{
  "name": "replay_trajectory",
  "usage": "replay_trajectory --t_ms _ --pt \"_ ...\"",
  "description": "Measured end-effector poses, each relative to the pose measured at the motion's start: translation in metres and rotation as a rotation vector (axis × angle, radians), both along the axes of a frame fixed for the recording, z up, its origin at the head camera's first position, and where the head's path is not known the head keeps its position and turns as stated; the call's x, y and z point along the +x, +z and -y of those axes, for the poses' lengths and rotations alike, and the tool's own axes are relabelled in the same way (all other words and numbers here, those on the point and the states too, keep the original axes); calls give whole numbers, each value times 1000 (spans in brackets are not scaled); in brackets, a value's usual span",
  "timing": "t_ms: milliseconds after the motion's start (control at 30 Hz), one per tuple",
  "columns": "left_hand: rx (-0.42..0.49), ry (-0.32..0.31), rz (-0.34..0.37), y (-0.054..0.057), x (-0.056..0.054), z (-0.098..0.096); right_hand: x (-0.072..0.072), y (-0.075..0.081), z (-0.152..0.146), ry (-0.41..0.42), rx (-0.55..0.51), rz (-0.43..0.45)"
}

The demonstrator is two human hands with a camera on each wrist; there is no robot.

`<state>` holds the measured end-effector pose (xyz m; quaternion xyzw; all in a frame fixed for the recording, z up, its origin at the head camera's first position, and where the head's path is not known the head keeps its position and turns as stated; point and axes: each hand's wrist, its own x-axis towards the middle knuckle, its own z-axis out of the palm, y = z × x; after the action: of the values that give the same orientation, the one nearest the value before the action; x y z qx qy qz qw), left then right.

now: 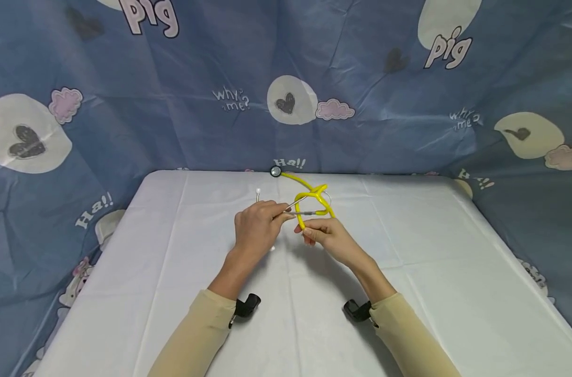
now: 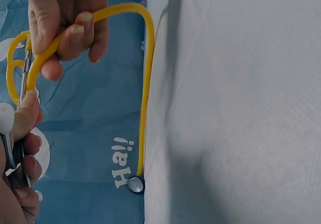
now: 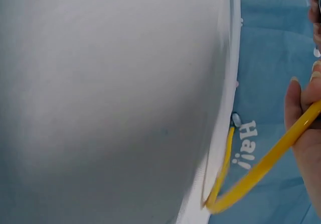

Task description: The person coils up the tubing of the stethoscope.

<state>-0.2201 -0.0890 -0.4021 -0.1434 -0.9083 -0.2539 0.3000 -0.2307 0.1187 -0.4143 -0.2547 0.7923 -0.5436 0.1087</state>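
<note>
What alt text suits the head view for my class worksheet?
A person's left grip holds the metal ear tubes of a yellow stethoscope over a white table while the right grip pinches its tubing. The chestpiece is at the table's far edge, before blue patterned cloth.

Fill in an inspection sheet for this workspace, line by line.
Surface: white-covered table, faint creases showing.
Job's things: one stethoscope; its chestpiece is at the table's far edge, and white ear tips show beside the left hand.
Clutter: nothing seen.
Hands: left hand grips the metal ear tubes; right hand pinches the yellow tubing.
Cables: no power cord seen; a thin pale loop shows beside the tubing, nature unclear.
Surroundings: blue printed cloth behind and at both sides.
</note>
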Motion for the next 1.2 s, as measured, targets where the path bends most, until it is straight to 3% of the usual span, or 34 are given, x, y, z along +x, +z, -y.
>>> replay_trajectory --t_ms 200,567,900,1200 --pt "30 11 67 -2 0 1 5 1 -1 -1 40 -1" --pt "5 17 63 -1 -1 2 16 15 -2 -19 176 -94" --pt "-48 11 101 1 0 3 25 36 -8 36 354 -284" --pt "-96 -29 117 4 1 3 28 57 -20 -16 439 -479"
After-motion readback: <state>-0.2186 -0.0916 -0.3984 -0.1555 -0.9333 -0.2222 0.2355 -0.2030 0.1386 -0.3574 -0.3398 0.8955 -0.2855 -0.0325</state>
